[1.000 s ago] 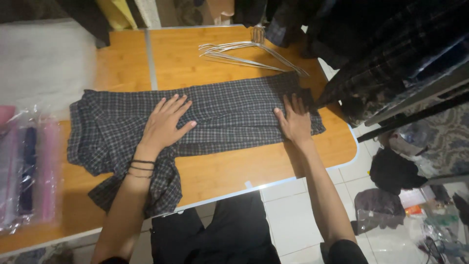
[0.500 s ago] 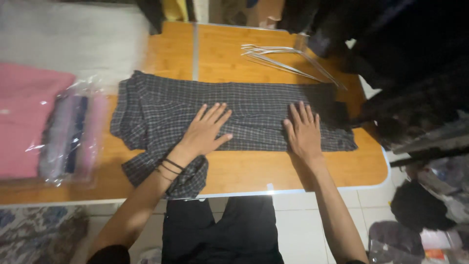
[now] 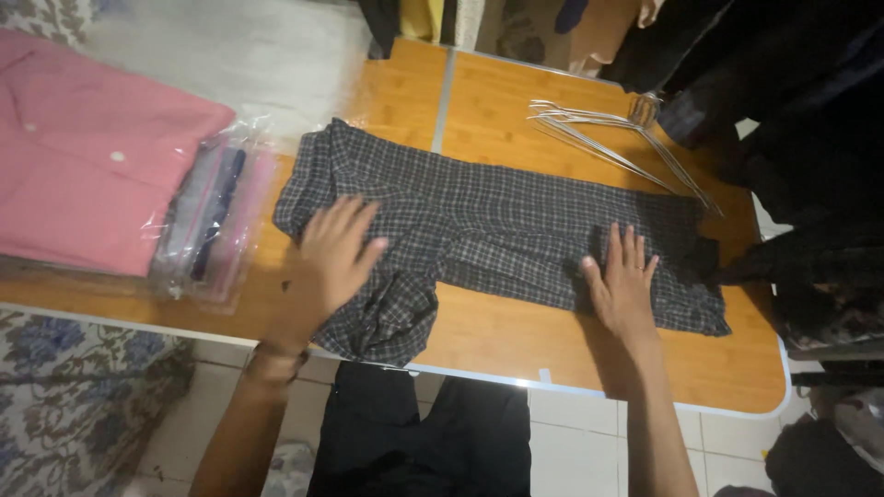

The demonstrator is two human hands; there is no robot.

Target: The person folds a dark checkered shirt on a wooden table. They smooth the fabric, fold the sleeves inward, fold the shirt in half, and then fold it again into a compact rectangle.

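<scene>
Both hands lie open and flat, gripping nothing: the left hand (image 3: 330, 260) and right hand (image 3: 622, 287) press the plaid shirt (image 3: 497, 230) onto the tabletop (image 3: 516, 336), apparently smoothing it mid-fold; the bunched sleeve below the left hand looks next.

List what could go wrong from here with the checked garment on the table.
The dark checked garment has a bunched sleeve at the wooden table's front edge, so it may slip off. The left hand looks blurred, as if moving, and could add creases. The thin wire hangers lie close and might snag the cloth.
</scene>
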